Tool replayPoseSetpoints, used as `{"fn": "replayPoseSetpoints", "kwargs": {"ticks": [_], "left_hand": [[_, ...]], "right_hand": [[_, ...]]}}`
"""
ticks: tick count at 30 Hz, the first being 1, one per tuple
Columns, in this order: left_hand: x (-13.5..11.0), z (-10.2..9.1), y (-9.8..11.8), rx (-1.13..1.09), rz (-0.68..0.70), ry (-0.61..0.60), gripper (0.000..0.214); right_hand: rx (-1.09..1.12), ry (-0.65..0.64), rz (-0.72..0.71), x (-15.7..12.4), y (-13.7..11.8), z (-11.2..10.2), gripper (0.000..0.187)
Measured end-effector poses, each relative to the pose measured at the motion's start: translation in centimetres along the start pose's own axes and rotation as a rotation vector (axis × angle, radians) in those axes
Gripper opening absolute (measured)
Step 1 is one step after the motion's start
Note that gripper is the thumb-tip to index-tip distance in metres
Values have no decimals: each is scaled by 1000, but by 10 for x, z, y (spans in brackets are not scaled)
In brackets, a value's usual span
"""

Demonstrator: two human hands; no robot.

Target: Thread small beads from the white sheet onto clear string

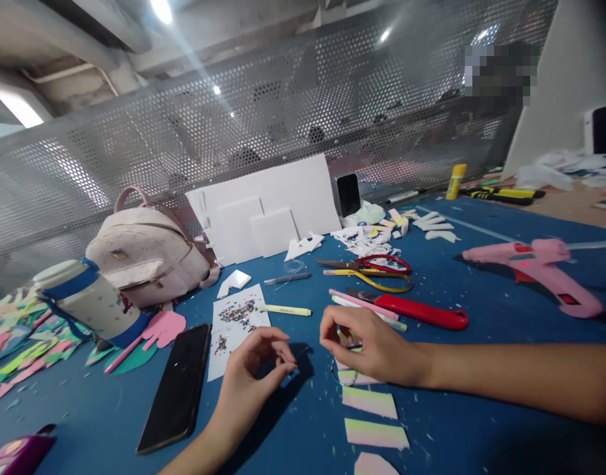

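Note:
My left hand is raised over the table, fingers curled and thumb closed against the fingertips; whatever is pinched there is too fine to make out. Opposite it, my right hand has thumb and index finger pinched together. From that pinch a thin clear thread curves down in a loop. Below my right hand lie several pink-to-green paper strips in a column. Left of my left hand is a white sheet scattered with small coloured sequins. A pale yellow pen lies across its right edge.
Behind my hands lie scissors, a red-handled cutter and a grey pen. A pink glue gun is at right. At left are a black phone, a bottle and a backpack. White boards stand behind.

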State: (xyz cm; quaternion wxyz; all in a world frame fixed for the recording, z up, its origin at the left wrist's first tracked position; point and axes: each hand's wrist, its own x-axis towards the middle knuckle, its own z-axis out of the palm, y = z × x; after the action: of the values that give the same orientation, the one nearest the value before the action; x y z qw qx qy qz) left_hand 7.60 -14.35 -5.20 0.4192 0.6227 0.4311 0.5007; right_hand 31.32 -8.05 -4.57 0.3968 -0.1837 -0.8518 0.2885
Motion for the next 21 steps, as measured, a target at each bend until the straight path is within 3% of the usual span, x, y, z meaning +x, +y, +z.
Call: {"fn": "replayPoseSetpoints", "kwargs": {"ticks": [21], "left_hand": [[0, 1, -3, -22, 0, -15, 23]], "right_hand": [[-3, -2, -5, 0, 2, 1, 6]]}}
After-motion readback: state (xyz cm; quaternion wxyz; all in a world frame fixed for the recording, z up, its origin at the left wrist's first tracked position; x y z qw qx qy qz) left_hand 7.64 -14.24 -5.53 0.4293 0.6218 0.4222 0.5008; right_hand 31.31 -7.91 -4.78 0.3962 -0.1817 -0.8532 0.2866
